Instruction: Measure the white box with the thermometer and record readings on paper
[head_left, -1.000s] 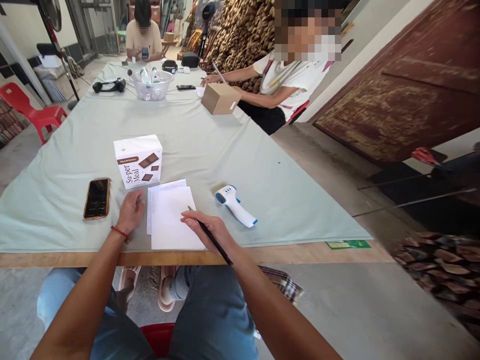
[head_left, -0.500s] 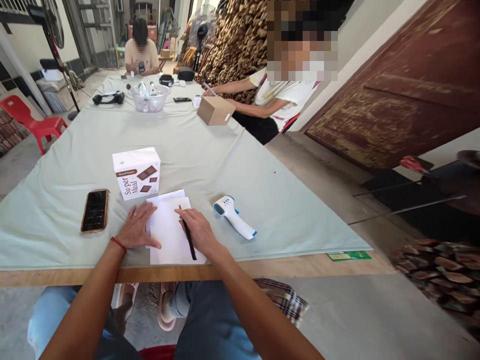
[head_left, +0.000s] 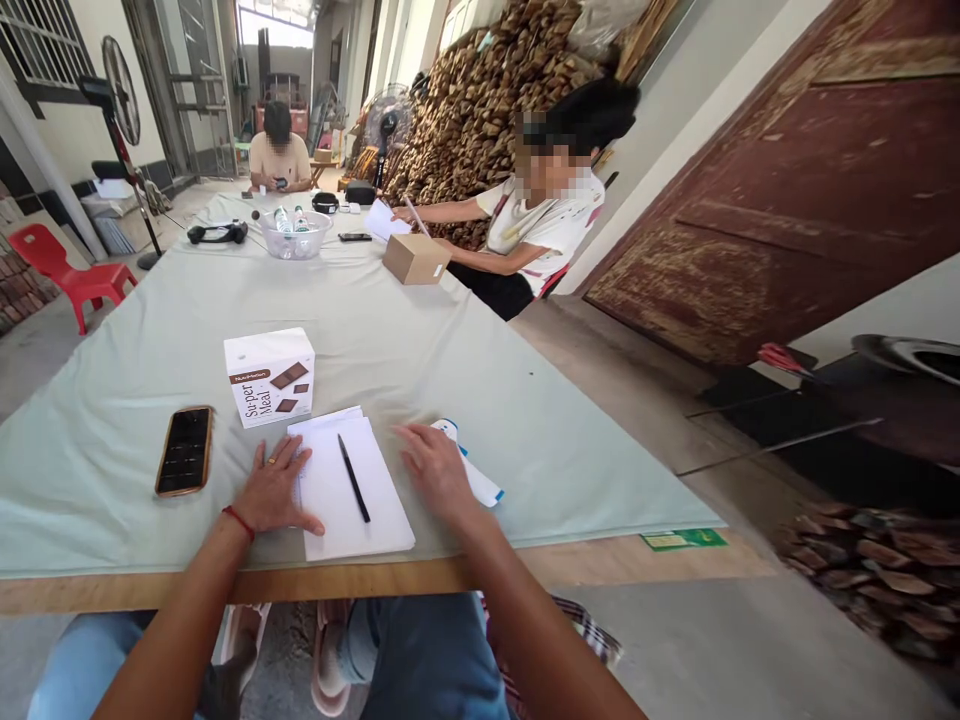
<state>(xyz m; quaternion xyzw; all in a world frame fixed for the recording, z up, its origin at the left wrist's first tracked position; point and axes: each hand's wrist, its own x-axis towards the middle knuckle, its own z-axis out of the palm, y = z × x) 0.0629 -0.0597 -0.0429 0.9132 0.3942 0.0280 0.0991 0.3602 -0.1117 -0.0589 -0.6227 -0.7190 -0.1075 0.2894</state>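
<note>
My left hand point(head_left: 277, 490) lies spread on the left edge of a white paper pad point(head_left: 322, 500), thumb and fingers apart. A black pen point(head_left: 354, 478) rests on the sheet, touched by neither hand. To the right of the pad is my right hand point(head_left: 439, 470), its fingers stretched out and nothing visible in it. It partly covers a white and blue infrared thermometer point(head_left: 484, 484); whether they touch, I cannot tell. Behind the pad stands a white Su-per Meal box point(head_left: 270, 375). A phone point(head_left: 184, 450) lies face up left of my left hand.
Farther along the cloth-covered table point(head_left: 420, 365) are a cardboard box point(head_left: 417, 259), a clear basin point(head_left: 296, 238) of bottles and a black device point(head_left: 217, 232). One person point(head_left: 525, 220) sits at the right with a paper, another point(head_left: 280, 155) at the far end.
My right hand has let go of the pen, leaving it on the paper, and moved right over the thermometer. The person at the right has raised a sheet. The camera view has tilted up slightly.
</note>
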